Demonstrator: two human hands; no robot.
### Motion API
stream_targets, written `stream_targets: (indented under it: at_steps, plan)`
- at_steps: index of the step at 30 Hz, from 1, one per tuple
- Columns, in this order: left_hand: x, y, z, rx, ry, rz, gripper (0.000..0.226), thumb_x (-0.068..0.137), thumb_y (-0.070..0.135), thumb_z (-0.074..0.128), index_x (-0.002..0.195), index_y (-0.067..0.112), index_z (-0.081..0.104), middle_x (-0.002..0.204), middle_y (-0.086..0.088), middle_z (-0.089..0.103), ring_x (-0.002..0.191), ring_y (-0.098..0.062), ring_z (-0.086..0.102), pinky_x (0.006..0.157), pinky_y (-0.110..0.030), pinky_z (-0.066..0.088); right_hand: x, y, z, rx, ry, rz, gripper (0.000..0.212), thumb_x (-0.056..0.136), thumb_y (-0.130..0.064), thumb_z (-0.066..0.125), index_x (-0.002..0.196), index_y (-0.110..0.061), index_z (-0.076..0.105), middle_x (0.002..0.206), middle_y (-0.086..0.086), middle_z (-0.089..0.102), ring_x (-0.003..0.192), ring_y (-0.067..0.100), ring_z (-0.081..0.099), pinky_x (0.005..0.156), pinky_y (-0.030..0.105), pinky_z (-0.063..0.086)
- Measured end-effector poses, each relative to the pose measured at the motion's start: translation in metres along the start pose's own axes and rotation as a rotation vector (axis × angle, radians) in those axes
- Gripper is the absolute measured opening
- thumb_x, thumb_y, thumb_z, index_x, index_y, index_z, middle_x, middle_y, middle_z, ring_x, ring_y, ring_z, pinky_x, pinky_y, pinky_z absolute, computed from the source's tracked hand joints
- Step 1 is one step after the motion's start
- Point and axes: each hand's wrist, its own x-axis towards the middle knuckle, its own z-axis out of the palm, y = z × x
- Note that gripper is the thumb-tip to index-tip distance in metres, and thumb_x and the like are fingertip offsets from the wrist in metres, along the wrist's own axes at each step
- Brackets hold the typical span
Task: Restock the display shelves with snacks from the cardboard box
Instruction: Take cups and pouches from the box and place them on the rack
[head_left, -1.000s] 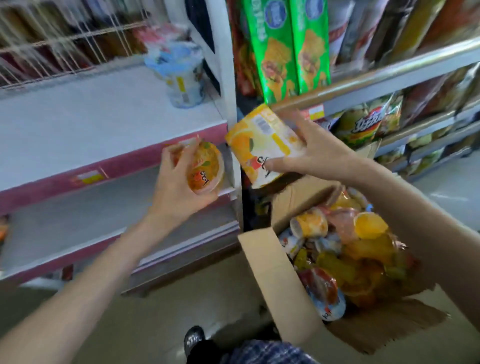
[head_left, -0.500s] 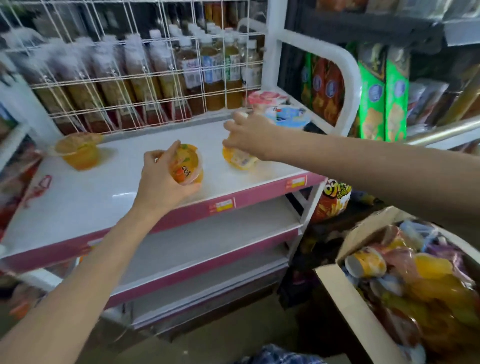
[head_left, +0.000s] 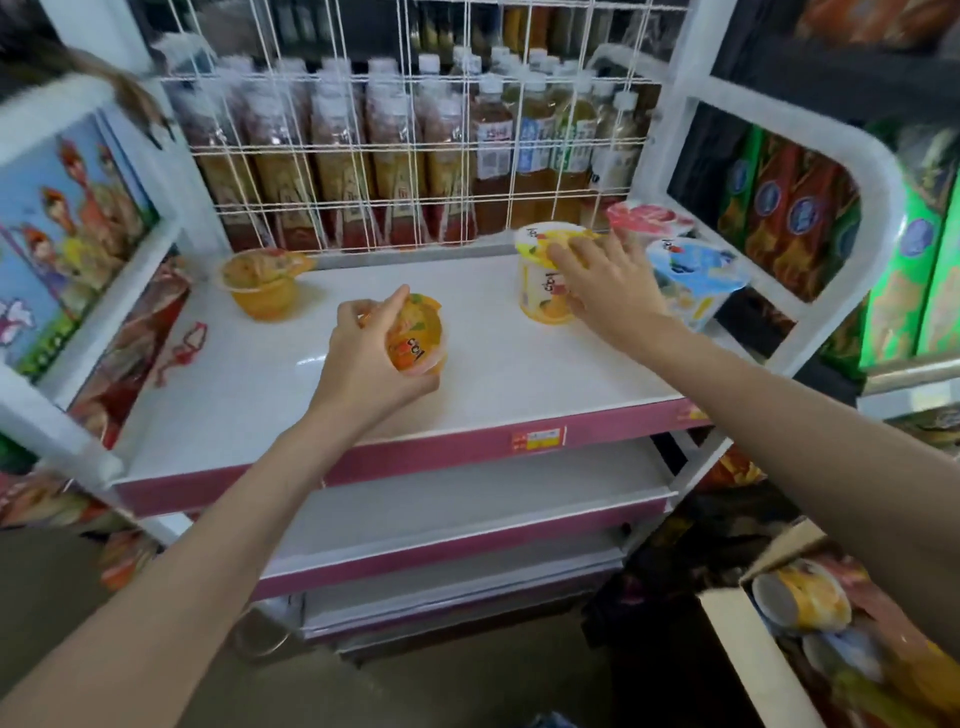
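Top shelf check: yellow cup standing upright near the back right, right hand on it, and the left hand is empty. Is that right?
Not quite. The head view shows the left hand gripping an orange jelly cup above the top shelf. The rest holds: the yellow cup stands upright at the back right with the right hand on it.

Bright even indoor light, soft glare on the white shelf (head_left: 519, 358) (centre), motion blur and wide-angle bending at edges
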Motion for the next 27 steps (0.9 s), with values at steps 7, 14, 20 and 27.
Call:
stream_targets:
  at_steps: [7, 14, 20, 27]
  plan:
    - [0.007, -0.024, -0.023, 0.184, 0.086, -0.088, 0.081, 0.074, 0.032, 0.072, 0.142, 0.025, 0.030, 0.138, -0.014, 0.024, 0.127, -0.032, 0.031, 0.107, -0.036, 0.029, 0.038, -0.027, 0.004, 0.135, -0.135, 0.311, 0.044, 0.092, -0.007, 0.043, 0.136, -0.007, 0.036, 0.138, 0.023, 0.037, 0.124, 0.044, 0.035, 0.100, 0.051, 0.029]
    - [0.021, -0.076, -0.049, 0.391, 0.062, -0.125, 0.065, 0.085, 0.024, 0.063, 0.143, 0.023, 0.032, 0.144, -0.019, 0.023, 0.126, -0.044, 0.027, 0.107, -0.047, 0.024, 0.031, -0.069, -0.020, 0.325, -0.070, 0.133, 0.051, 0.083, -0.004, 0.050, 0.133, -0.010, 0.041, 0.147, 0.016, 0.025, 0.129, 0.037, 0.029, 0.099, 0.048, 0.030]
    - [0.024, -0.085, -0.051, 0.582, 0.143, 0.020, 0.047, 0.093, 0.020, 0.050, 0.138, 0.019, 0.041, 0.148, -0.011, 0.033, 0.139, -0.037, 0.010, 0.113, -0.051, 0.004, 0.014, -0.077, -0.047, 0.420, -0.089, 0.093, 0.048, 0.087, -0.009, 0.049, 0.134, -0.014, 0.042, 0.150, 0.012, 0.021, 0.134, 0.034, 0.024, 0.103, 0.045, 0.024]
    - [-0.023, 0.001, 0.025, 0.185, 0.237, 0.422, 0.040, 0.080, 0.004, 0.051, 0.120, 0.006, 0.054, 0.121, -0.016, 0.050, 0.115, -0.029, 0.041, 0.099, -0.039, 0.030, -0.088, -0.004, -0.054, 0.583, -0.046, 0.211, 0.041, 0.087, -0.014, 0.054, 0.128, -0.012, 0.048, 0.142, 0.014, 0.033, 0.127, 0.036, 0.033, 0.101, 0.049, 0.033]
